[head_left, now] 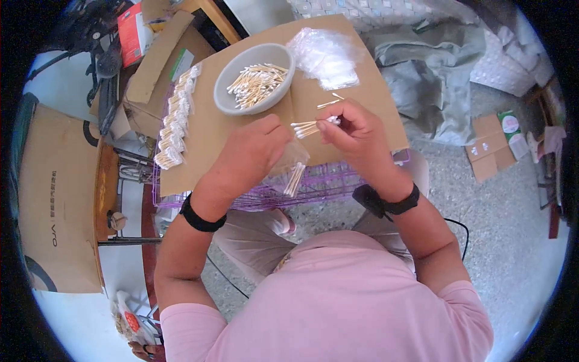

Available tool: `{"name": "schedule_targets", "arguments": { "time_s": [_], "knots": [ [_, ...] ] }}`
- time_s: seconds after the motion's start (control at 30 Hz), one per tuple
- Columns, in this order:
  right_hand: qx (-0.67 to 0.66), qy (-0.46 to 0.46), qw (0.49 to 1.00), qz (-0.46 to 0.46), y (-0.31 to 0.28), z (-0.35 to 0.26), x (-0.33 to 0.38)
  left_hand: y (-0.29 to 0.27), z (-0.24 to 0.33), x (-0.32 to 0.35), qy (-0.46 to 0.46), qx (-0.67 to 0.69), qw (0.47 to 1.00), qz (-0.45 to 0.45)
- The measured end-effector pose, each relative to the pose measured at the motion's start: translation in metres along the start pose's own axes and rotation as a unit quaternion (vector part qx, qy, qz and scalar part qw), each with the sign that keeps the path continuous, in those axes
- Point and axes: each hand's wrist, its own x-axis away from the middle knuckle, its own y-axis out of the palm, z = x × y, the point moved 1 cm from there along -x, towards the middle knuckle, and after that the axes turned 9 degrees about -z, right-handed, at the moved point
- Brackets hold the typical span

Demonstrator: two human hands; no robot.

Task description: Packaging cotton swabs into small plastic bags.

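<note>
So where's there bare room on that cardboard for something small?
Bare cardboard shows between the row of filled bags and the left hand, and right of the right hand, nearer the body than the clear bags. It's crowded between the hands, with held swabs, and just beyond the right hand, with loose swabs.

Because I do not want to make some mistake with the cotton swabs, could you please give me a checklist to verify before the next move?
1. Right hand grips the swab bundle: ok, between thumb and fingers.
2. Left hand holds the clear bag: ok, with swabs at its lower end.
3. Bag mouth open: cannot tell, the left hand and see-through plastic obscure it.
4. Supply in the grey bowl: ok, many swabs remain.
5. More clear bags within view: ok, piled beyond the right hand.
6. Cardboard sheet free of loose swabs: not ok, a couple lie near the right hand.
</note>
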Motion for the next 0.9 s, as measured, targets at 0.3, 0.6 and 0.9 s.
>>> {"name": "schedule_targets", "arguments": {
  "time_s": [0.3, 0.6, 0.9],
  "knots": [
    [0.073, -0.017, 0.997, -0.024, -0.002, -0.007, 0.005, -0.001, 0.007, 0.001, 0.015, 0.004, 0.999, 0.03],
    [0.12, -0.012, 0.99, -0.075, -0.009, -0.014, 0.006, -0.001, 0.011, -0.001, 0.031, -0.002, 0.999, 0.043],
    [0.095, 0.036, 0.985, -0.142, -0.006, -0.022, 0.002, -0.007, 0.02, -0.002, 0.04, -0.035, 0.998, 0.038]
  ]
}}
